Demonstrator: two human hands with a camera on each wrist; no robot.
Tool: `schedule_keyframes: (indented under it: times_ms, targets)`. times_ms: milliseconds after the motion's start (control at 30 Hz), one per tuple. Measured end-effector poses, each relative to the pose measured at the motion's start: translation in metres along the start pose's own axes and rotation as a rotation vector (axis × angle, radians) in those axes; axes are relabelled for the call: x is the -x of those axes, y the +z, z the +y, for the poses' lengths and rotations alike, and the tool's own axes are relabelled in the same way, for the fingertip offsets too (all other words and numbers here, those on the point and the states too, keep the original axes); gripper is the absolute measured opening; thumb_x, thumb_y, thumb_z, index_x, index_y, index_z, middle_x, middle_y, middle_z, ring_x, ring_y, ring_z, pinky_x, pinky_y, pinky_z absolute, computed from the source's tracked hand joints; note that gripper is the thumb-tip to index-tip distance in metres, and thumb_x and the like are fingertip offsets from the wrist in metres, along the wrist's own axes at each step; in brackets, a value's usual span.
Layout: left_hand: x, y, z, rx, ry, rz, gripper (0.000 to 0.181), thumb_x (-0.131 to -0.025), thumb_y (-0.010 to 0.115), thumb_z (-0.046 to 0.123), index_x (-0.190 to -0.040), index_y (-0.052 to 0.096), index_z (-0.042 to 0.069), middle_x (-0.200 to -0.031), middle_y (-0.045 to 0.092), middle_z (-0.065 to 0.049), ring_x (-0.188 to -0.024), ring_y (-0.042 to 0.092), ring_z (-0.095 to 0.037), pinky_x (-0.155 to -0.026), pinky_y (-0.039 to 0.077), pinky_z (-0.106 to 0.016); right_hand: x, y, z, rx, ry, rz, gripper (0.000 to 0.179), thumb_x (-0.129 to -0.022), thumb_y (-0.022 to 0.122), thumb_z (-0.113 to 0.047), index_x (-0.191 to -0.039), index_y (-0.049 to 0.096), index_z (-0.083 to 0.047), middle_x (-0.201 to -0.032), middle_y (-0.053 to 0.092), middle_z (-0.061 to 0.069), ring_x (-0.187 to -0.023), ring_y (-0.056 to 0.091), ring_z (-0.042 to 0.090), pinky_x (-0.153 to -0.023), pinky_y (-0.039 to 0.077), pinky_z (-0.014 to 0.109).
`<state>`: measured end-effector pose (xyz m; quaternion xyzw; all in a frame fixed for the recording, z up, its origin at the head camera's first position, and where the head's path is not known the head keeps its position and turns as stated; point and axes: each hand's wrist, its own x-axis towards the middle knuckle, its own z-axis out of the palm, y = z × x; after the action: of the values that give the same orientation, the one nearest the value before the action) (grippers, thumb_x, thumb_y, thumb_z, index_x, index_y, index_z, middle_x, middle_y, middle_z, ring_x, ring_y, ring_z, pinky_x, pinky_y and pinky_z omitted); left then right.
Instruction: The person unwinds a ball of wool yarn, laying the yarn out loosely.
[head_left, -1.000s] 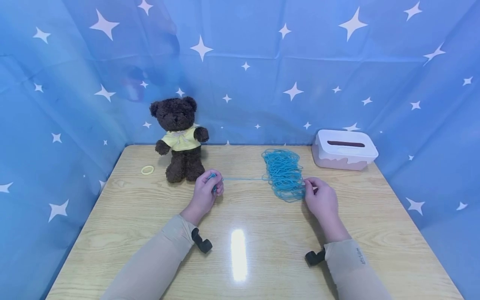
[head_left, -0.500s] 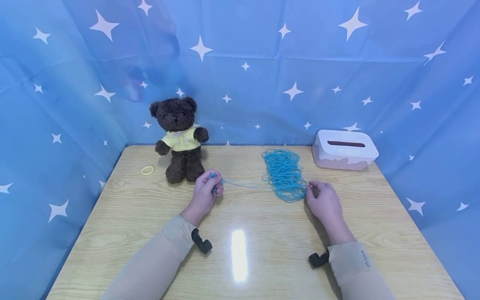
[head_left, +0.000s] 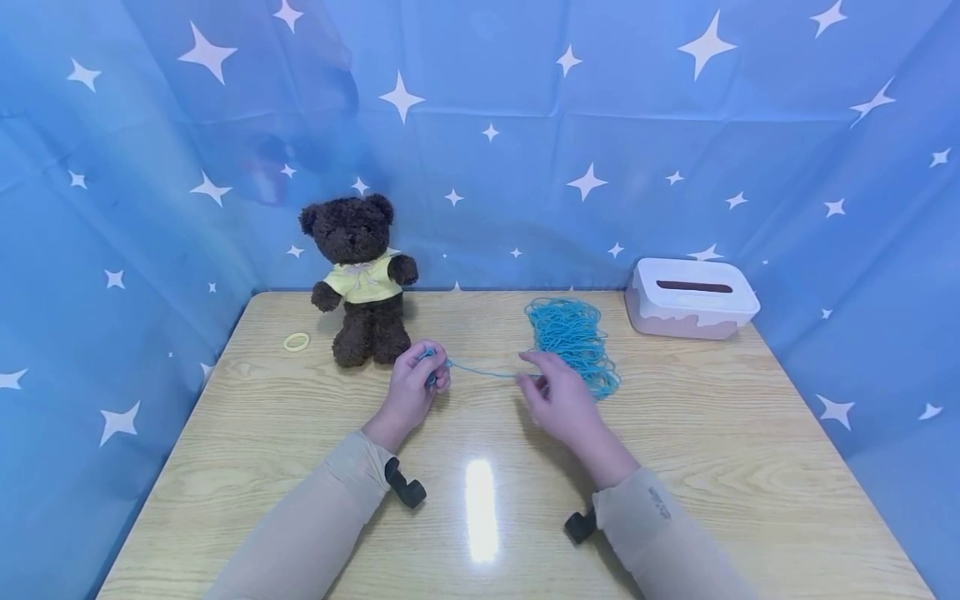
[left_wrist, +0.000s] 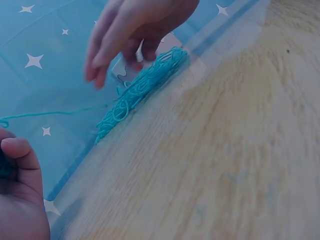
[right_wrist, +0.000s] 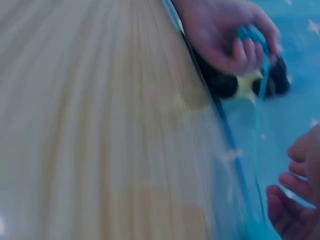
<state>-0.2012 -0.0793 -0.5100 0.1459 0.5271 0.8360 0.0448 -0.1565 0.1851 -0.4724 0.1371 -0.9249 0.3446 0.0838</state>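
Note:
My left hand (head_left: 408,390) grips a small wad of blue yarn (right_wrist: 252,36), its fingers curled round it in front of the teddy bear. From there a yarn strand (head_left: 483,372) runs right, towards the loose heap of yarn (head_left: 570,329) on the table. Just in front of the heap's left part hovers my right hand (head_left: 561,402), fingers loosely bent and parted from the thumb. In the left wrist view its fingers (left_wrist: 100,60) hang down with no yarn visible in them. The strand's far end is hidden behind this hand in the head view.
A dark brown teddy bear (head_left: 356,275) in a yellow top stands at the back left. Beside it lies a pale yellow ring (head_left: 296,342). A white and pink tissue box (head_left: 690,302) sits at the back right corner. A starry blue curtain (head_left: 480,167) surrounds the table.
My right hand has let go at the heap's right edge and moved left across its front. The strand, taut before, has slackened. My left hand stays in place with the yarn.

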Motion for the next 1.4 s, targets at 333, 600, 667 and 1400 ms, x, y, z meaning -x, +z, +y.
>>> schedule_keyframes:
  times_ms: [333, 600, 667, 1400]
  targets:
    - [-0.001, 0.002, -0.002, 0.021, 0.0, -0.012, 0.018, -0.109, 0.051, 0.005, -0.095, 0.06, 0.012, -0.071, 0.056, 0.005, -0.061, 0.051, -0.009, -0.057, 0.043, -0.023, -0.017, 0.039, -0.029, -0.055, -0.024, -0.213, 0.045, -0.114, 0.061, -0.03, -0.153, 0.063, -0.009, -0.129, 0.08, 0.006, -0.092, 0.075, 0.013, -0.087, 0.064, 0.038]
    - [-0.002, 0.001, -0.001, 0.005, 0.004, 0.001, 0.017, -0.108, 0.051, 0.006, -0.094, 0.06, 0.012, -0.071, 0.056, 0.005, -0.06, 0.05, -0.009, -0.057, 0.04, -0.026, -0.012, 0.029, -0.02, -0.068, -0.054, -0.146, 0.023, -0.113, 0.064, -0.022, -0.124, 0.081, -0.014, -0.105, 0.081, 0.0, -0.079, 0.063, 0.007, -0.074, 0.055, 0.028]
    - [-0.002, 0.001, 0.0, 0.0, 0.009, 0.0, 0.019, -0.109, 0.05, 0.006, -0.094, 0.06, 0.012, -0.07, 0.056, 0.005, -0.06, 0.05, -0.009, -0.057, 0.04, -0.026, -0.01, 0.024, -0.013, -0.088, -0.054, -0.116, 0.023, -0.113, 0.064, -0.022, -0.123, 0.081, -0.011, -0.1, 0.08, 0.001, -0.073, 0.06, 0.007, -0.068, 0.052, 0.026]
    - [-0.001, -0.002, -0.002, -0.005, 0.014, 0.021, 0.016, -0.108, 0.052, 0.005, -0.095, 0.06, 0.01, -0.072, 0.056, 0.003, -0.061, 0.05, -0.011, -0.058, 0.041, -0.025, 0.012, -0.016, 0.035, -0.023, 0.05, 0.15, 0.021, -0.11, 0.066, -0.018, -0.12, 0.082, -0.008, -0.089, 0.074, 0.004, -0.074, 0.058, 0.012, -0.067, 0.051, 0.026]
